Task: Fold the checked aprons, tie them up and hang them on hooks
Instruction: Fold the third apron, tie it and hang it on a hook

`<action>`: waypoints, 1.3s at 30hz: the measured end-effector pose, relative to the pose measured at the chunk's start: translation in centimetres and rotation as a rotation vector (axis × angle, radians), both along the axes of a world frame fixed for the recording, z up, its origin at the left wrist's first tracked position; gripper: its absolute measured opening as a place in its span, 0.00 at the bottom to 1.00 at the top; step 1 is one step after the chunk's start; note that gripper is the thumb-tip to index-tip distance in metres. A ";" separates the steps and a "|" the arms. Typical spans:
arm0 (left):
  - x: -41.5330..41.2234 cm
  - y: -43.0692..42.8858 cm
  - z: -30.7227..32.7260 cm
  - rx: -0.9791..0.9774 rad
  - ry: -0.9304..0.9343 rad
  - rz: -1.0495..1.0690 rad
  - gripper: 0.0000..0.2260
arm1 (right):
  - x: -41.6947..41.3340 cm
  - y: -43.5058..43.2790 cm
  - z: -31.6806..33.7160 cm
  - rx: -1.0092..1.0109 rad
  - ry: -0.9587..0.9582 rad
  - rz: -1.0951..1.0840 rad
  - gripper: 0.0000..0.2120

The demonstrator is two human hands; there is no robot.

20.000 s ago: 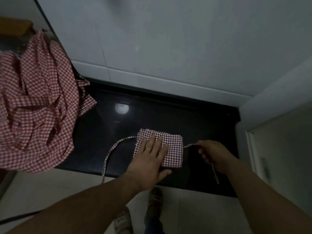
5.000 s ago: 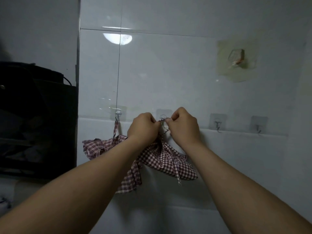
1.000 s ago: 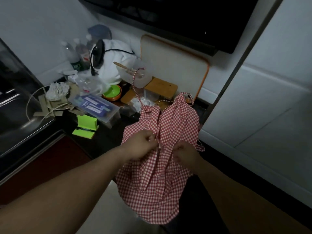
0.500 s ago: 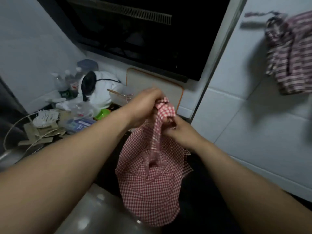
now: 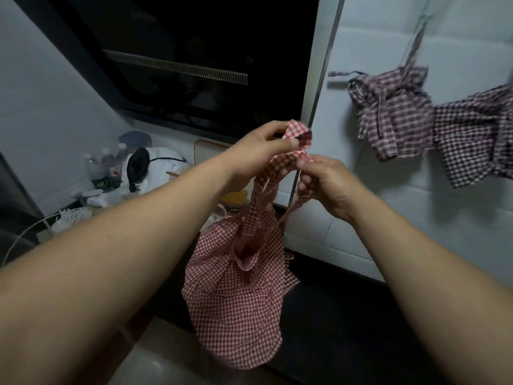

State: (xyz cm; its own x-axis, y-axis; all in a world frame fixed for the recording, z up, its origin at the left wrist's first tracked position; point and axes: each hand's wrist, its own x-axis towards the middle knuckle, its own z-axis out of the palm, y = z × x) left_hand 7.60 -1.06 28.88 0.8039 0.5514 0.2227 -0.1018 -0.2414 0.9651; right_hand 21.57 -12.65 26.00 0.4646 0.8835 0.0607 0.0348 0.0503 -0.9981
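At far left stood a plain grey wall (image 5: 41, 107). Below it, a dark tabletop (image 5: 16, 215) carried clutter: a bundle of white cord (image 5: 72, 218), several clear plastic bottles (image 5: 101, 163) whose labels were too small to read, a blue-lidded container (image 5: 135, 137), and a white rounded item with a black oval part (image 5: 147, 168), its kind unclear. Above, a large black recessed panel (image 5: 208, 37) bore a pale slotted vent strip (image 5: 177, 66). A pale board with an orange rim (image 5: 204, 147) leaned against the wall behind the forearm.

The left hand (image 5: 256, 152) was raised at centre, its thumb and fingers pinching a folded top edge of the red-and-white checked apron (image 5: 238, 287). The right hand (image 5: 326, 184), just beside and slightly lower, had its fingers curled round the gathered cloth and a thin strap. The apron was held in the air and hung loose and crumpled from both hands, above the front of the dark tabletop.

A metal corner trim (image 5: 324, 79) ran upward beside the white tiled wall (image 5: 402, 218). On that wall hung a tied bundle of checked cloth (image 5: 388, 107), its strap rising out of view, and a second checked bundle (image 5: 477, 140) touching it at far right. Lighting was dim throughout.
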 end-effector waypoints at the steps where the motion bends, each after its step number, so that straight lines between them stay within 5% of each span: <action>1: -0.3 -0.1 -0.5 -0.009 0.014 0.012 0.17 | 0.3 -0.5 0.7 0.023 0.040 -0.004 0.07; 7: -1.7 -1.9 -3.3 0.127 0.184 -0.017 0.36 | 0.5 -1.9 4.6 0.150 0.074 0.016 0.10; 11: 0.6 -3.7 -2.2 0.323 0.175 -0.067 0.17 | -0.9 -1.9 6.6 0.246 0.003 0.177 0.07; 15: 2.8 -4.3 0.5 0.155 -0.016 0.133 0.07 | 0.1 -3.1 6.6 0.381 0.042 0.048 0.13; 19: 2.6 -4.4 4.3 -0.197 -0.145 0.161 0.17 | 2.7 -6.4 -1.8 0.086 -0.118 -0.219 0.14; 23: 2.1 -5.3 7.1 -0.223 -0.135 0.054 0.24 | 2.8 -9.8 -11.1 -0.171 -0.184 -0.027 0.31; 27: 2.3 -4.3 6.4 -0.266 -0.098 0.146 0.21 | 3.2 -9.9 -13.1 -0.307 -0.196 -0.002 0.24; 29: 2.0 -3.7 4.1 -0.166 0.091 0.248 0.17 | 3.7 -9.1 -12.4 -0.272 -0.249 -0.081 0.27; 32: 1.2 -4.5 0.0 0.228 0.631 0.231 0.17 | 4.5 -8.2 -9.8 -0.204 -0.360 -0.118 0.11; 34: 1.7 -5.7 -1.9 0.513 0.844 0.200 0.20 | 5.1 -7.9 -8.1 -0.205 -0.410 -0.077 0.09; 36: 2.7 -6.8 -2.9 0.737 0.943 0.322 0.23 | 5.2 -7.8 -6.7 -0.235 -0.481 0.001 0.09; 39: 4.2 -8.5 -3.6 0.953 0.729 0.285 0.31 | 5.6 -7.8 -5.2 -0.278 -0.567 0.037 0.10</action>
